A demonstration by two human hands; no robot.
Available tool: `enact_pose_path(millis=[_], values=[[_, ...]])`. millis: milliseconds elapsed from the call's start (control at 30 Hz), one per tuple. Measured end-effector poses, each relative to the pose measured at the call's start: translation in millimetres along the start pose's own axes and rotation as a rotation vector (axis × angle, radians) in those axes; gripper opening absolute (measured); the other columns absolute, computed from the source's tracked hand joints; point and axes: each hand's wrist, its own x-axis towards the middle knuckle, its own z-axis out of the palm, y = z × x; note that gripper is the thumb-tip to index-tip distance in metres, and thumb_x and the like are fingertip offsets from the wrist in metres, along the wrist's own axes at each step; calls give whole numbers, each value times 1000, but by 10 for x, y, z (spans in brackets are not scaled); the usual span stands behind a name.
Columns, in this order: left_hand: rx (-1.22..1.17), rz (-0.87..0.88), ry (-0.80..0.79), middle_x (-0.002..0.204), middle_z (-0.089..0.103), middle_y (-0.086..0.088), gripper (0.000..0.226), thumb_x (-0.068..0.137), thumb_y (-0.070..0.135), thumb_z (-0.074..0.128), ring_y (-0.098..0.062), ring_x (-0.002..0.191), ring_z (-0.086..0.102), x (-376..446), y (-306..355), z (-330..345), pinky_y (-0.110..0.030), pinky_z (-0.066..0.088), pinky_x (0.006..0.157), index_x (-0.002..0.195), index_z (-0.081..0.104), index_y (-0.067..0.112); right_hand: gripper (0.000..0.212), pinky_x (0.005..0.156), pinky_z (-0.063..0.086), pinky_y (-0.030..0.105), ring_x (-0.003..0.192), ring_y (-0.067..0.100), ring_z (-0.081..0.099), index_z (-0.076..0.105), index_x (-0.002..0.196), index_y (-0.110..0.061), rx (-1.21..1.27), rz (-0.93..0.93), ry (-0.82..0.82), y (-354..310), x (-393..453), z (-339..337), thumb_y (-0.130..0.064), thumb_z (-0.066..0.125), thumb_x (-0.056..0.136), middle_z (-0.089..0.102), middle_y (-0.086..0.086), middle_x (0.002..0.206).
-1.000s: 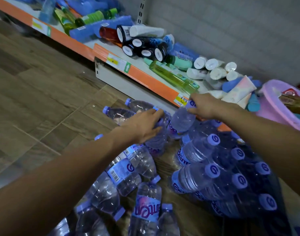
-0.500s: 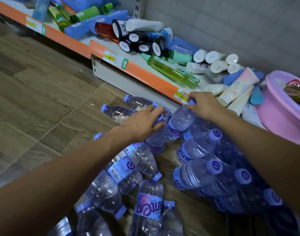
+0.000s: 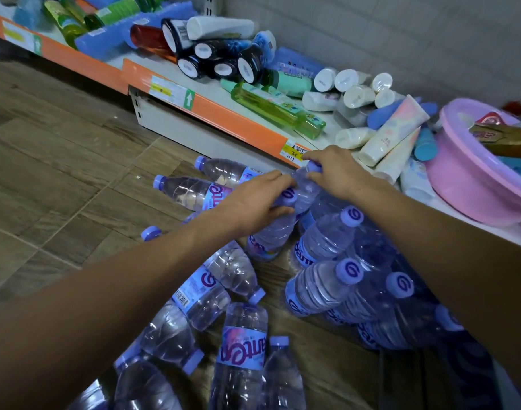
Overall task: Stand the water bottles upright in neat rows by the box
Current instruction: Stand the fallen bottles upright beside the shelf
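Clear water bottles with purple caps and labels cover the wood-look floor. Several stand upright in rows (image 3: pixel 345 273) at the right, below my right arm. Several others lie on their sides (image 3: pixel 220 279) at the left and bottom. My left hand (image 3: pixel 253 202) grips the neck of an upright bottle (image 3: pixel 271 235) at the far end of the rows. My right hand (image 3: pixel 333 170) pinches the cap of another upright bottle (image 3: pixel 306 190) right behind it. Two more bottles lie flat (image 3: pixel 191 190) beyond my left hand. No box shows clearly.
A low shelf with an orange edge strip (image 3: pixel 223 116) runs diagonally behind the bottles, loaded with lying toiletry bottles and tubes (image 3: pixel 282 110). A pink plastic basin (image 3: pixel 475 170) sits on it at the right. Bare floor planks (image 3: pixel 61 173) lie at the left.
Both hands have stayed on their two bottles at the far end of the rows, drawing slightly closer together. The camera has tilted, shifting the scene.
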Motion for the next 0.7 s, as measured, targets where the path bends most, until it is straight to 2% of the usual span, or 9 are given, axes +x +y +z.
enact_pose_path(millis=[133, 267, 367, 500, 567, 633, 700], values=[[-6, 22, -9, 113, 51, -12, 42, 86, 29, 59, -29, 110, 49, 99, 117, 60, -38, 41, 90, 122, 46, 11, 48, 97, 39, 37, 116, 38, 48, 43, 138, -17, 31, -4, 47, 31, -59, 35, -17, 53, 92, 46, 23, 126], [44, -32, 29, 122, 52, -13, 46, 86, 29, 61, -31, 116, 47, 211, 260, 131, -38, 39, 90, 123, 44, 10, 53, 96, 38, 36, 120, 37, 47, 36, 141, -16, 85, -1, 65, 71, -132, 54, -22, 54, 91, 48, 24, 129], [32, -82, 103, 122, 54, -14, 48, 84, 31, 63, -33, 114, 50, 257, 313, 193, -38, 39, 84, 120, 44, 6, 54, 96, 35, 32, 122, 35, 46, 37, 141, -16, 85, -25, 90, 75, -185, -29, -27, 55, 91, 46, 22, 131], [-8, -156, 112, 123, 56, -16, 56, 80, 32, 68, -33, 115, 51, 347, 306, 250, -37, 40, 88, 122, 45, 4, 50, 97, 35, 31, 122, 31, 47, 41, 137, -15, 97, -71, 122, 39, -296, -129, -30, 54, 91, 46, 19, 133], [-82, -157, 109, 120, 56, -16, 57, 77, 32, 70, -32, 111, 52, 356, 276, 248, -34, 38, 84, 120, 46, 3, 49, 95, 35, 30, 123, 30, 44, 43, 135, -15, 87, -92, 133, -10, -387, -158, -28, 55, 90, 47, 17, 131], [-167, -169, 109, 110, 57, -16, 61, 75, 33, 72, -28, 98, 53, 291, 222, 193, -26, 32, 71, 120, 45, 2, 42, 89, 32, 27, 120, 30, 44, 50, 129, -13, 80, -151, 192, -91, -538, -207, -24, 55, 89, 51, 15, 124], [-212, -155, 128, 97, 56, -13, 63, 71, 43, 67, -26, 86, 53, 120, 186, 108, -28, 33, 67, 114, 46, 1, 30, 81, 30, 22, 108, 23, 49, 59, 116, -9, 142, -278, 282, -230, -815, -222, -19, 54, 89, 57, 12, 110]])
